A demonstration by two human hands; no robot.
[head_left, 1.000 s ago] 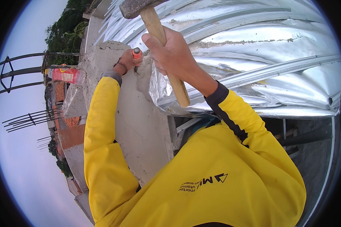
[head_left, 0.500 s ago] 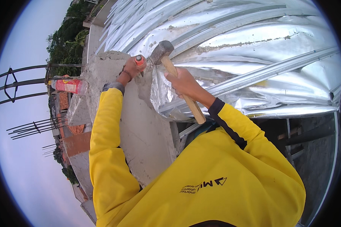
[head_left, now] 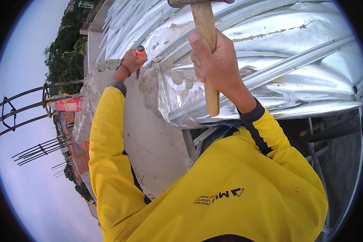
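Note:
My left hand (head_left: 132, 63) is wrapped round a chisel (head_left: 140, 51) with an orange handle and a dark striking end. Its tip points down at the broken edge of a grey concrete wall (head_left: 139, 133). In my right hand (head_left: 217, 60) is a hammer (head_left: 205, 24) with a pale wooden handle, gripped around the middle. The grey metal head is raised at the top edge of the view, partly cut off, well apart from the chisel. Rough, chipped mortar (head_left: 149, 86) lies beside the chisel tip.
Crinkled silver foil sheeting (head_left: 302, 76) with metal battens (head_left: 266, 82) covers the roof on the right, strewn with concrete crumbs. Steel reinforcing bars (head_left: 24, 88) jut out on the left. A red-labelled plastic bottle (head_left: 70, 103) lies by them. A dark gap (head_left: 330, 141) opens below the foil.
My right hand has lifted the hammer up and away from the chisel. My left hand, still holding the chisel, appears slightly farther left and higher in the view.

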